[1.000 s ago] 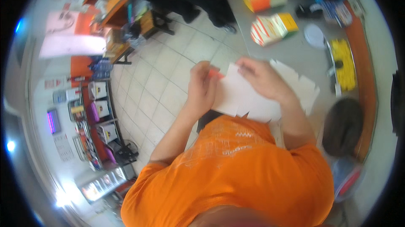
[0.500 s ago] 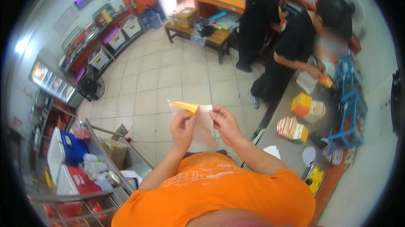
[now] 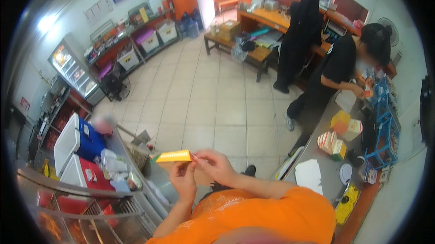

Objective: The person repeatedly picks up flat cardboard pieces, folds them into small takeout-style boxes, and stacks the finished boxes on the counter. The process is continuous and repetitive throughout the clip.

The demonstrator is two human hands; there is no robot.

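Tiled floor [image 3: 213, 103], carton [image 3: 174, 157] in hands [image 3: 185, 183] [image 3: 217, 167]

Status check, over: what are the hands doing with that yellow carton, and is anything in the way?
Left hand gripping the near side of the yellow paperboard carton. Right hand pinching its right end. Nothing visible blocking either hand.
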